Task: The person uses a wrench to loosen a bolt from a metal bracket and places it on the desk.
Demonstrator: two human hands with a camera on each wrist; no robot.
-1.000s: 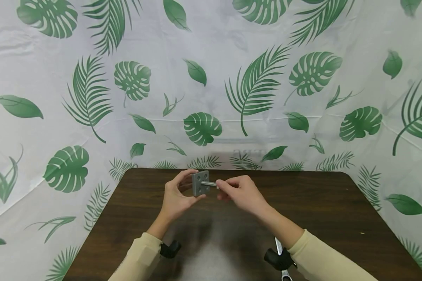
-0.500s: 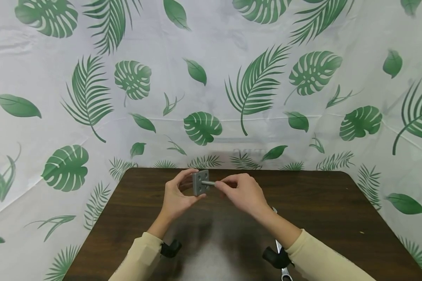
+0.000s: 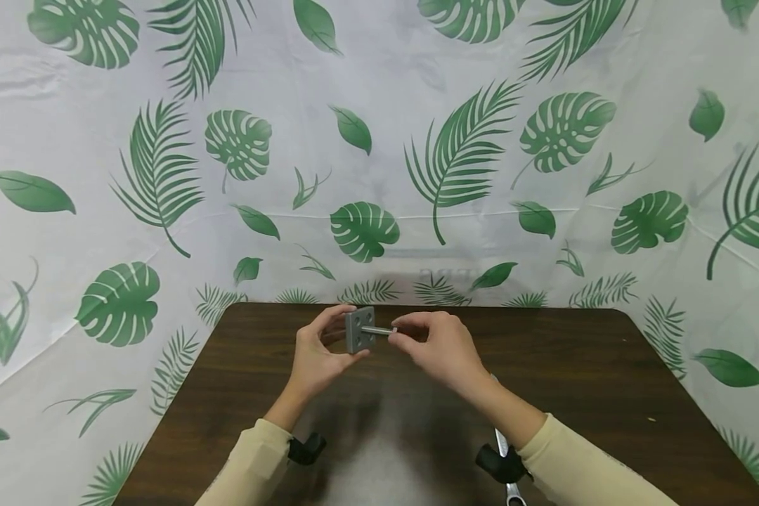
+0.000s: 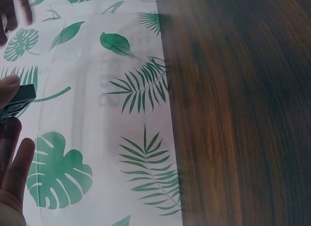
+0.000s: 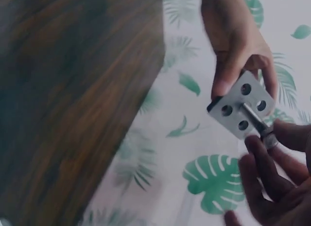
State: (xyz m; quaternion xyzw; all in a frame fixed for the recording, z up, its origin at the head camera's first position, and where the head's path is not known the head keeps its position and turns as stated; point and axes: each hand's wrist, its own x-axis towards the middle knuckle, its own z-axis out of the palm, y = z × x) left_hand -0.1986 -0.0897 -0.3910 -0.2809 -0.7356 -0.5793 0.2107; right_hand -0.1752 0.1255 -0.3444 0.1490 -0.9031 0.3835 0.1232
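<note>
My left hand grips a grey square metal plate by its edges, thumb below and fingers above, over the far part of the table. A threaded stem stands out from the plate's middle, with several round holes around it. At the stem's free end my right hand pinches a small nut-like piece between thumb and fingertips. In the left wrist view only a dark corner of the plate shows between thumb and fingers.
A silver wrench lies on the dark wooden table, partly hidden under my right forearm and the black wrist mount. A leaf-patterned white sheet hangs behind the table's far edge. A tiny yellowish scrap lies at right.
The right fingertips have shifted at the stem's end, rolling over it and then back out, so the tip shows again. The left hand and plate have stayed nearly still.
</note>
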